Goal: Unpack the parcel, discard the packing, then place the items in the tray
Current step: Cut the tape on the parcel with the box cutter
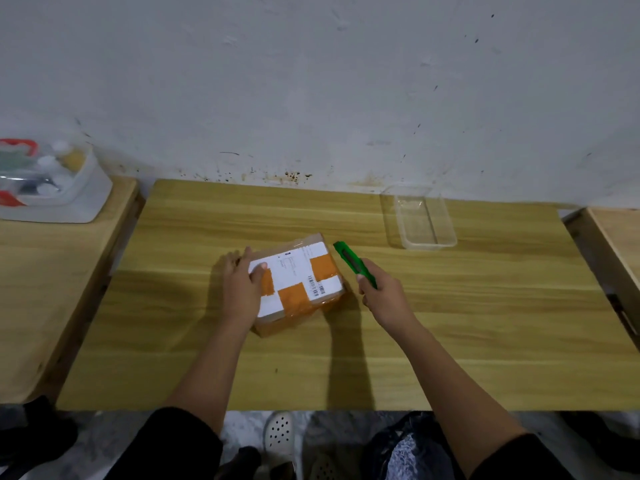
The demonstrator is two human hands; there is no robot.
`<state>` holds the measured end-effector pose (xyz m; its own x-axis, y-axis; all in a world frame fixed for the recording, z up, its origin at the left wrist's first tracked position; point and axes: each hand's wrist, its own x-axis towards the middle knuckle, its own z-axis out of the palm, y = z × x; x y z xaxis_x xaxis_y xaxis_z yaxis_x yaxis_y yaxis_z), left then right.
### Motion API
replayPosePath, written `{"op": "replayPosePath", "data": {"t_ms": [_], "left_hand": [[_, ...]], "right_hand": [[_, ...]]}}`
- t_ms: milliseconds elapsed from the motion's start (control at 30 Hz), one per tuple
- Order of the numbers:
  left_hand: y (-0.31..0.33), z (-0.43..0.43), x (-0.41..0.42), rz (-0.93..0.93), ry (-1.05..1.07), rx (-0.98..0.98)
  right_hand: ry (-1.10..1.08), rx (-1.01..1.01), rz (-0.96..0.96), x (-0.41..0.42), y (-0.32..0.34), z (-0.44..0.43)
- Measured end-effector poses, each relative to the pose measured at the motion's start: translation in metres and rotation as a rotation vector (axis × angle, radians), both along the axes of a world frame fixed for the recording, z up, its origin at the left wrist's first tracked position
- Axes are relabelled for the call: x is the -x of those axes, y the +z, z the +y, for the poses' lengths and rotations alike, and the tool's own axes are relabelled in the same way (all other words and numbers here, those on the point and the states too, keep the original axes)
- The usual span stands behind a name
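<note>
A small cardboard parcel, taped shut and bearing a white label with orange patches, lies in the middle of the wooden table. My left hand rests on the parcel's left side, thumb on the label, holding it. My right hand is just right of the parcel, closed around a green utility knife whose tip points up and left near the parcel's far right corner. A clear plastic tray with nothing in it stands at the back right of the table.
A white bin with bottles and small items sits on a side table at the left. Another wooden surface adjoins on the right. A grey wall runs behind the table. Below the front edge are feet in sandals and a dark bag.
</note>
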<state>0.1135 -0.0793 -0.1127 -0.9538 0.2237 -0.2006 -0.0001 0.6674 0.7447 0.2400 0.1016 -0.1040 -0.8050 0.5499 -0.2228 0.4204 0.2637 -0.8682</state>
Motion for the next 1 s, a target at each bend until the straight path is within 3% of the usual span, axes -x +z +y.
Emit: {"op": "replayPosePath", "data": {"t_ms": [133, 533, 1000], "left_hand": [[-0.002, 0.007, -0.012, -0.009, 0.134, -0.058], [0.002, 0.003, -0.014, -0.040, 0.126, -0.143], [0.000, 0.012, -0.017, 0.026, 0.217, -0.128]], "right_hand": [[-0.058, -0.030, 0.032, 0.010, -0.001, -0.003], [-0.066, -0.099, 0.067, 0.016, -0.001, -0.017], [0.134, -0.220, -0.191, 0.010, 0.037, 0.007]]}}
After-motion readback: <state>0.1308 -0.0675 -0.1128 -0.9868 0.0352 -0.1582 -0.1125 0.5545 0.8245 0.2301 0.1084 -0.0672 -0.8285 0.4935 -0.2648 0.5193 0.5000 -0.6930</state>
